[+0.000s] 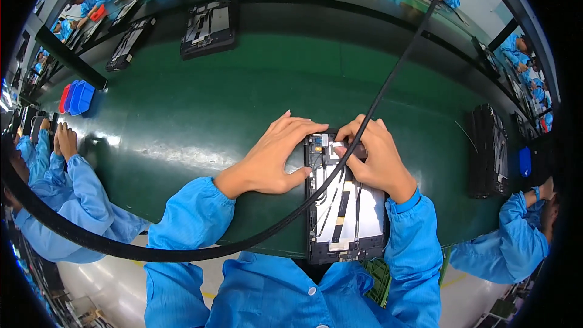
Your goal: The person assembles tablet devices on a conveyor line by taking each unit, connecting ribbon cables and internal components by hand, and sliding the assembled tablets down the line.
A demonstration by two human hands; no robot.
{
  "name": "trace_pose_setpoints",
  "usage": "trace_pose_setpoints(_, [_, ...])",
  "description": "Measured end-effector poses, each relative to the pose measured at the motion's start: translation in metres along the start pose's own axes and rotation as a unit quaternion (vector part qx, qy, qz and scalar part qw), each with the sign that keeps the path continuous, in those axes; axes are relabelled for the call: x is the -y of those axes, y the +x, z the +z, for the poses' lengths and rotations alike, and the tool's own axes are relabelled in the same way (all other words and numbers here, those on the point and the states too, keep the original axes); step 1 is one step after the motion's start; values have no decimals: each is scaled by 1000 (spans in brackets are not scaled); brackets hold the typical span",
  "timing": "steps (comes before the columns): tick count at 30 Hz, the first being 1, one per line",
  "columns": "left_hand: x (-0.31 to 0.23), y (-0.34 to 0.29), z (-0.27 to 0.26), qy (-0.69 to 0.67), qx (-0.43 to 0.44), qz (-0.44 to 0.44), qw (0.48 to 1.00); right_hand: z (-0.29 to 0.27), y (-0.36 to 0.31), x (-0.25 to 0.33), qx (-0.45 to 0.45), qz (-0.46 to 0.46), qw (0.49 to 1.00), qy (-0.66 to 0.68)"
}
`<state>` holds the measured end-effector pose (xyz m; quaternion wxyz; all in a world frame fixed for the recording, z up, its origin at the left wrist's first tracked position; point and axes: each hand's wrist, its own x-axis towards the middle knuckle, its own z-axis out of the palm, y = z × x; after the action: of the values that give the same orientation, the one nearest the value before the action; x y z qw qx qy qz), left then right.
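Note:
An opened tablet-like device [371, 212] lies at the near edge of the green bench, with a black frame, a silver-white inside, black strips and thin cables. My left hand [270, 155] is spread open at its upper left: the fingers reach the far edge and the thumb touches the left side. Over the device's upper right, my right hand [379, 155] has its fingers drawn together in a pinch. A small dark shape shows under those fingers, too covered to name. A black cord [398, 73] crosses the picture in front of the device and my right hand.
Similar opened devices stand at the far left, one of them a black unit [208, 27]. More black units [487, 152] are stacked at the right. Blue and red bins [79, 98] sit at the left. Co-workers' sleeves [94, 191] flank both sides. A dark shelf bar runs along the back.

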<state>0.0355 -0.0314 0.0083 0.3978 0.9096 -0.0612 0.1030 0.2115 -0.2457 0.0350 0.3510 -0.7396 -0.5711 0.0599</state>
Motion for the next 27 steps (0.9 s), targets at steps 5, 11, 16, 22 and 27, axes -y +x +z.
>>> trace_pose_setpoints(5, [-4,2,3,7,1,-11,1000,1,-1,0,24,-1,1000,-10])
trace_pose_setpoints(11, [-8,2,0,-5,3,-30,1000,11,0,0,-32,-34,999,-3])
trace_pose_setpoints(16, [-9,2,0,-24,12,-41,999,15,-2,-2,-69,-41,996,33])
trace_pose_setpoints(22, [-10,2,5,-25,6,-41,999,12,-3,0,-45,-27,998,33])
trace_pose_setpoints(27, [-11,4,8,-18,2,-46,999,13,-4,-1,-49,-28,998,28])
